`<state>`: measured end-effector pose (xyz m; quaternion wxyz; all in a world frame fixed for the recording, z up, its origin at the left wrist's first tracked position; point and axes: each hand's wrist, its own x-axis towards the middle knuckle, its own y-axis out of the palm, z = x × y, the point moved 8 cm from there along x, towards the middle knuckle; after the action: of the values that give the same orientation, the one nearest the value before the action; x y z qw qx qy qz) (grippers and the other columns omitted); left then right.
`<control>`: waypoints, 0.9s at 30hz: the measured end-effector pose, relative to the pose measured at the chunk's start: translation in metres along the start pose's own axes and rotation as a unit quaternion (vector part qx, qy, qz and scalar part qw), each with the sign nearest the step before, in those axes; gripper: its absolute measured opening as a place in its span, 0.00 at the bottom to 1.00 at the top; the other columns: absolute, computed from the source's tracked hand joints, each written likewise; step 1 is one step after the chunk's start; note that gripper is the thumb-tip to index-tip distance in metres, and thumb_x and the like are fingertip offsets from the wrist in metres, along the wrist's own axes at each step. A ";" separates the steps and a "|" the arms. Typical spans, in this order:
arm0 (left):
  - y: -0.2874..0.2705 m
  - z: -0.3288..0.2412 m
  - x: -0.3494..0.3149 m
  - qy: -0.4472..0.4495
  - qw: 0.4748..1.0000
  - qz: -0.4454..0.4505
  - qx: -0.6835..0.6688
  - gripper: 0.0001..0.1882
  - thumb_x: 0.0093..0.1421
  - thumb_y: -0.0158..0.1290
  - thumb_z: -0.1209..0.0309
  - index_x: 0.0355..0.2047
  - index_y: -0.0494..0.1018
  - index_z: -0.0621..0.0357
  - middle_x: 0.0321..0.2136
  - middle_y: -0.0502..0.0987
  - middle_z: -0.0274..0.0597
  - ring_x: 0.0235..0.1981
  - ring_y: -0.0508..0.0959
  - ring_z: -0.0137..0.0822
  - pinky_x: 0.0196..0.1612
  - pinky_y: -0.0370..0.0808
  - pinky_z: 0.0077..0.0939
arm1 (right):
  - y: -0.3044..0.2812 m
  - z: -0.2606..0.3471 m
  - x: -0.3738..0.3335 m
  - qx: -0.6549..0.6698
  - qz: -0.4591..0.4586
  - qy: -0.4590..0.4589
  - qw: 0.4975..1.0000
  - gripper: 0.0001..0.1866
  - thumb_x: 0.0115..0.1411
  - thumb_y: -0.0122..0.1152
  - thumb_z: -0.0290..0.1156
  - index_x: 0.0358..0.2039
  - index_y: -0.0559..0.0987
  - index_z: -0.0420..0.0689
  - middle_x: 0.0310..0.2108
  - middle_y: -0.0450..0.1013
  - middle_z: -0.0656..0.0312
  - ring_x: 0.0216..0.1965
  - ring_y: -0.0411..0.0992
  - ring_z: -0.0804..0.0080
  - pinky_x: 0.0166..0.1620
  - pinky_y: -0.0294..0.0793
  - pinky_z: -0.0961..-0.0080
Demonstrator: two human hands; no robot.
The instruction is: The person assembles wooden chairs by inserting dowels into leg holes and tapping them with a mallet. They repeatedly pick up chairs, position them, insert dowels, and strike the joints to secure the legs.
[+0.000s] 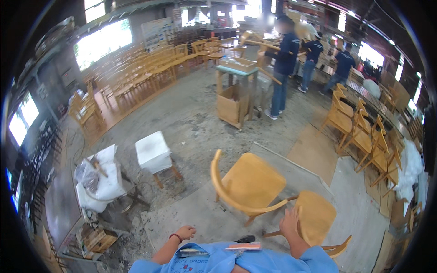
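Observation:
Two light-wood chairs stand close together in front of me. The left wooden chair (255, 179) has a curved back rail that sweeps round toward my right side. The right wooden chair (318, 214) stands beside it, its own back rail low at the right. My right hand (289, 222) is between the two, at the left edge of the right chair's seat, just below the end of the curved rail. Its fingers look spread; whether they touch the wood I cannot tell. My left hand (185, 232), a red bead bracelet at its wrist, hovers over the floor, fingers loosely out and holding nothing.
A white-covered stool (153, 150) and a white-padded seat (102, 186) with a plastic bag stand at left. Ahead is a wooden cart (234, 98). A person (284, 59) beside it handles a chair; others work behind. Chair rows (150, 68) line the far left.

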<state>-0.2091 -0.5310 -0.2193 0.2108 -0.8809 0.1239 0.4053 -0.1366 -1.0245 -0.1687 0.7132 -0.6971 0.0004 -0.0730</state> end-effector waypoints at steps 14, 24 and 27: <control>-0.096 0.546 -0.393 -0.344 0.789 -0.480 -0.169 0.10 0.56 0.53 0.61 0.29 0.80 0.52 0.29 0.81 0.41 0.29 0.81 0.38 0.31 0.76 0.36 | 0.096 0.562 -0.119 0.191 0.506 -0.277 0.794 0.15 0.56 0.55 0.32 0.44 0.78 0.42 0.32 0.76 0.56 0.27 0.75 0.65 0.29 0.75 0.70; 0.102 0.543 -0.385 -0.416 0.848 -0.252 -0.211 0.14 0.51 0.52 0.66 0.34 0.82 0.58 0.41 0.80 0.51 0.43 0.81 0.44 0.45 0.77 0.37 | 0.109 0.794 -0.203 0.023 0.632 -0.308 0.711 0.10 0.55 0.50 0.25 0.33 0.76 0.33 0.29 0.73 0.49 0.28 0.75 0.58 0.27 0.74 0.64; 0.123 0.515 -0.368 -0.364 0.806 -0.249 -0.394 0.14 0.50 0.51 0.66 0.33 0.81 0.58 0.39 0.80 0.52 0.40 0.81 0.46 0.43 0.77 0.39 | 0.130 0.843 -0.259 -0.095 0.647 -0.345 0.673 0.11 0.55 0.52 0.29 0.34 0.78 0.37 0.31 0.75 0.51 0.31 0.75 0.58 0.31 0.74 0.65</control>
<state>-0.8333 -0.3786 -0.2704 -0.0313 -0.6766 -0.3555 0.6441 -0.2927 -0.1573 -0.3010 0.4615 -0.5614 0.2121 0.6534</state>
